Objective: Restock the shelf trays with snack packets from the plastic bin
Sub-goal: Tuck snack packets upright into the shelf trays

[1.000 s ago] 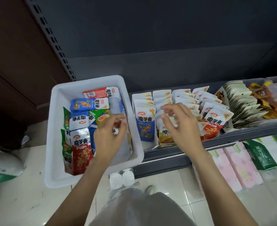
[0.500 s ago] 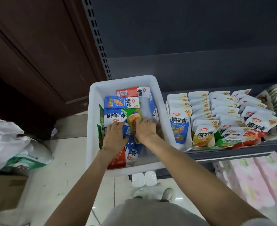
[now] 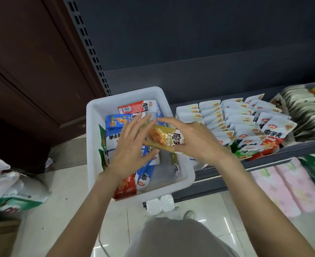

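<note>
A white plastic bin (image 3: 95,115) holds several snack packets in blue, red and green. Above the bin, my right hand (image 3: 195,143) grips a yellow-gold snack packet (image 3: 162,138) by its right end. My left hand (image 3: 132,147) has spread fingers and touches the packet's left end, thumb under its lower edge. To the right, the shelf trays (image 3: 275,151) hold rows of upright white packets (image 3: 227,117), with red and green ones at the front.
A dark shelf upright with slots (image 3: 90,45) and a brown wooden panel (image 3: 23,62) stand at the left. Plastic bags (image 3: 14,188) lie on the tiled floor. Pink tissue packs (image 3: 286,184) fill the lower shelf. White rolls (image 3: 160,203) sit under the bin.
Both hands have come up out of the bin with a yellow-gold packet. The view has shifted left, so the bin sits nearer the middle.
</note>
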Demonstrator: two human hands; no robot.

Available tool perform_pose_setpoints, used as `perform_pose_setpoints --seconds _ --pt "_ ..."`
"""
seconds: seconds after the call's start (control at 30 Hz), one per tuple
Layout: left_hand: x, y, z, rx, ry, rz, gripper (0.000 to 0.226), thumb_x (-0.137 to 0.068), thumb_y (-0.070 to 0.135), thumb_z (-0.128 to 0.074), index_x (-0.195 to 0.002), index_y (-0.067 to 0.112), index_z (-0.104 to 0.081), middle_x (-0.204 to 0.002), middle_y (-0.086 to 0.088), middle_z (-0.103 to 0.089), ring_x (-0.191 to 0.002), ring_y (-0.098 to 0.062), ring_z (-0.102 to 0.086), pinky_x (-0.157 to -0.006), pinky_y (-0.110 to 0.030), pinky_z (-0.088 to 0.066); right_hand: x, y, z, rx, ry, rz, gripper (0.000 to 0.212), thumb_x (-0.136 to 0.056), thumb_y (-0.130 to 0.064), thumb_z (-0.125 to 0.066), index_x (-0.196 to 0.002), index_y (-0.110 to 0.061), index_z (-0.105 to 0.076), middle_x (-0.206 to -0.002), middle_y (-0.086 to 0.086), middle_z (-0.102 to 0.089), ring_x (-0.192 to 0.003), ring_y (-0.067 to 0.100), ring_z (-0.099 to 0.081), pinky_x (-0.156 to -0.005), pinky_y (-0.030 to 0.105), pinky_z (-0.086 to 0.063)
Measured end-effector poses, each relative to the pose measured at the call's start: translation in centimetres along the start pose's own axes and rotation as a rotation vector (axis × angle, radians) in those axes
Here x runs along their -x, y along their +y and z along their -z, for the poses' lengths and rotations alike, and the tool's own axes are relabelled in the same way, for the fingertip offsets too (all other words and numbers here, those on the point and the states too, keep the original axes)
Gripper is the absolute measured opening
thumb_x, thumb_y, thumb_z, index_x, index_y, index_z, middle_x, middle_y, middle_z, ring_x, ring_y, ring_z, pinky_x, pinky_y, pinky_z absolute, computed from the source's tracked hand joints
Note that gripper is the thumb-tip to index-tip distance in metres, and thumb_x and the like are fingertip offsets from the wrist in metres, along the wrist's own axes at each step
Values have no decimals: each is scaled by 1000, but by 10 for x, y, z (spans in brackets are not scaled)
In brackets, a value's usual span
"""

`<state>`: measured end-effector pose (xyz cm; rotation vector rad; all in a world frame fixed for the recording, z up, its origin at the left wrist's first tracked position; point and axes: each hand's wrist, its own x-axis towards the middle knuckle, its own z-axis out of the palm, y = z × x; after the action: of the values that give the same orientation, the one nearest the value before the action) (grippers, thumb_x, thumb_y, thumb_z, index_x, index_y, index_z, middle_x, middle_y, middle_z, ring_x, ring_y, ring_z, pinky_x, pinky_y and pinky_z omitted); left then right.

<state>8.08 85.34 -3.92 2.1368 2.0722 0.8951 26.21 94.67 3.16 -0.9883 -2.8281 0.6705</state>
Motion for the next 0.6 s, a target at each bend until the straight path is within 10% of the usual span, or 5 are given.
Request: perform_pose_setpoints --seconds 0.23,0.43,0.6 --pt "-29 50 -17 222 -54 103 24 -85 38 -57 -103 22 -60 -91 10 -65 -84 -8 -58 -79 -32 -47 41 40 45 -329 350 -185 80 -72 -24 -82 -132 -50 -35 -86 -16 -59 -77 10 -59 -72 27 -46" --pt "-50 107 -68 392 -187 158 19 -82 23 -71 -94 17 -59 -83 7 -67 -69 -4 -64 -62 -25 -50 77 82 44 -210 633 -116 29 -79 -15 -76 -107 -17 -67 -99 -16 -62 -89 0 -57 -77 3 -39" --pt "-54 121 -106 203 -199 168 22 -83 33 -68 -92 16 -58 -82 -1 -70 -74 -20 -67 -63 -34 -52 87 102 32 16 545 6 20 -81 -10 -73 -99 -14 -66 -94 -2 -68 -83 15 -65 -66 33 -55"
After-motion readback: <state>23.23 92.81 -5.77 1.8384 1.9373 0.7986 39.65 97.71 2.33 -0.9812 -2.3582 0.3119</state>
